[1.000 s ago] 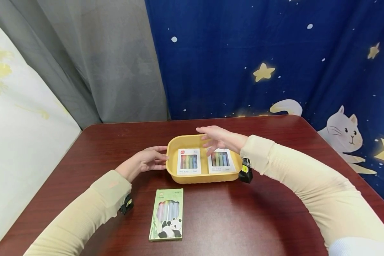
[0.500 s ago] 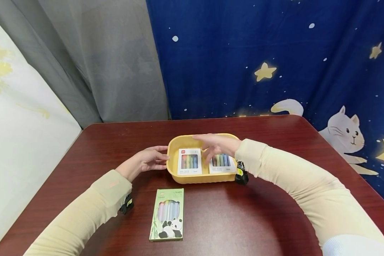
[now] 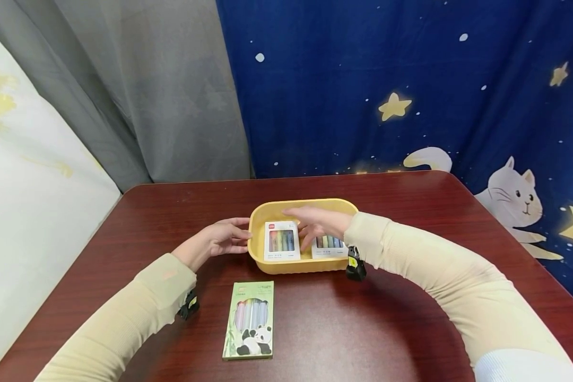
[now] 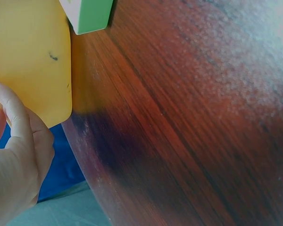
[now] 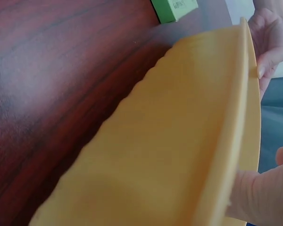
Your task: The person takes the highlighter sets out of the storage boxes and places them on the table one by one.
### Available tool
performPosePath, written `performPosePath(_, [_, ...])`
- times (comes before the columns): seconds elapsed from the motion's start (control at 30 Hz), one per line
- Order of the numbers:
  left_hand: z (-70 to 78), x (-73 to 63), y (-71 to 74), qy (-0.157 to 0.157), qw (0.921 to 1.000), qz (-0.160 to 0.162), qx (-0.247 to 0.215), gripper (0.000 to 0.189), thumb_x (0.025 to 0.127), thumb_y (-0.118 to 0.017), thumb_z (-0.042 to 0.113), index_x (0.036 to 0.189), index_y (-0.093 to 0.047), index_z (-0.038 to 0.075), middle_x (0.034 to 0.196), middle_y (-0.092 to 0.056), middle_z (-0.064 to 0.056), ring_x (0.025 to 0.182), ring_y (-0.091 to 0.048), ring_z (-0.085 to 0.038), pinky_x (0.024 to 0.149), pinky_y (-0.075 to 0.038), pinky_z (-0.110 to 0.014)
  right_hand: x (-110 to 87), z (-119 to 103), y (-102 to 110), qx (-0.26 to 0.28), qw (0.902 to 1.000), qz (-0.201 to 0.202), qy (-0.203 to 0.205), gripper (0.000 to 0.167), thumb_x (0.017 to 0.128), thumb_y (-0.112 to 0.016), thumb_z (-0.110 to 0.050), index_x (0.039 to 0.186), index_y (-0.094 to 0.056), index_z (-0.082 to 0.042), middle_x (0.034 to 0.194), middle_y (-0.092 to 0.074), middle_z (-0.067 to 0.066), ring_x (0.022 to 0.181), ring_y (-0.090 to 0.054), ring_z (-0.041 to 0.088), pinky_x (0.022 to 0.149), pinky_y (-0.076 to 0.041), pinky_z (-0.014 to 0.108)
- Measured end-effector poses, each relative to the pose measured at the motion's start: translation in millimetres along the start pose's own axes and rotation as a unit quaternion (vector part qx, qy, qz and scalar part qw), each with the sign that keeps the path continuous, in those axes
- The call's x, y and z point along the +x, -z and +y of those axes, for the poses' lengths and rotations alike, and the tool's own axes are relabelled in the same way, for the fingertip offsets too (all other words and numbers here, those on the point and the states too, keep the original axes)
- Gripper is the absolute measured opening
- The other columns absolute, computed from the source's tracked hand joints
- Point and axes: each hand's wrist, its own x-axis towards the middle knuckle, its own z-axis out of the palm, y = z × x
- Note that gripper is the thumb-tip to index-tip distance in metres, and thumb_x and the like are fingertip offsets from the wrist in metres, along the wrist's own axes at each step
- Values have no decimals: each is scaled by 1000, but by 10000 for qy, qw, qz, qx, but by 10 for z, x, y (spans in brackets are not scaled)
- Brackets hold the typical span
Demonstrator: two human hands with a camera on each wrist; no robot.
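A yellow basket (image 3: 272,268) stands on the table and contains two flat white boxes. Colourful sticks show through the window of the left white box (image 3: 281,254). My right hand (image 3: 317,220) reaches over the basket, fingers spread and thumb pointing down between the boxes; it partly covers the right white box (image 3: 331,251). Relaxed fingers of my left hand (image 3: 224,237) touch the basket's left end. In the left wrist view, that hand's thumb lies against the yellow wall (image 4: 37,47). The right wrist view has the basket's long side (image 5: 170,127) across it.
A green box (image 3: 248,320) with a panda picture and a window of pastel pens lies in front of the basket. The dark red wooden table (image 3: 387,313) ends at curtains (image 3: 339,106) behind.
My right hand has moved left and lower into the basket, toward the gap between the white boxes. The left hand, basket and green box stay put.
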Motion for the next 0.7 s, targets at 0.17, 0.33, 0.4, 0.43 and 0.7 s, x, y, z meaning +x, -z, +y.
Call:
performPosePath(0.17, [-4, -1, 1, -5, 10000, 12, 14, 58, 90, -51, 0, 142, -27, 11, 106, -49, -13, 75, -57, -15, 67, -56, -27, 5, 23, -51, 51, 9999, 88, 82, 64, 95, -43, -37, 146, -16, -10, 147, -15, 28, 134, -20, 42, 95, -31, 66])
performPosePath(0.33, [-10, -3, 0, -28, 10000, -22, 19, 59, 90, -51, 1, 143, -26, 11, 107, -48, -14, 73, -57, -14, 66, -56, -27, 22, 45, -85, -60, 9995, 149, 266, 62, 96, -43, -35, 145, -18, -9, 147, -16, 26, 133, -20, 43, 92, -30, 68])
performPosePath(0.4, [-12, -1, 1, -49, 10000, -41, 25, 60, 90, -52, 1, 143, -25, 10, 107, -48, -14, 73, -57, -14, 66, -56, -26, 29, 50, -95, -33, 9994, 190, 300, 62, 96, -43, -35, 145, -17, -10, 147, -17, 25, 133, -19, 43, 92, -29, 69])
performPosePath(0.43, [-13, 0, 3, -53, 10000, -49, 28, 61, 90, -52, 1, 143, -25, 10, 107, -48, -14, 73, -57, -14, 66, -56, -26, 30, 53, -102, -6, 9993, 220, 294, 62, 95, -43, -35, 146, -15, -10, 147, -17, 25, 134, -19, 43, 93, -29, 69])
performPosePath(0.7, [-15, 7, -4, -53, 10000, 0, 24, 61, 89, -54, 1, 143, -26, 10, 105, -49, -13, 72, -57, -14, 66, -56, -26, -5, 60, -153, -21, 9990, 434, 129, 60, 94, -45, -38, 142, -26, -8, 143, -26, 25, 129, -28, 40, 95, -33, 64])
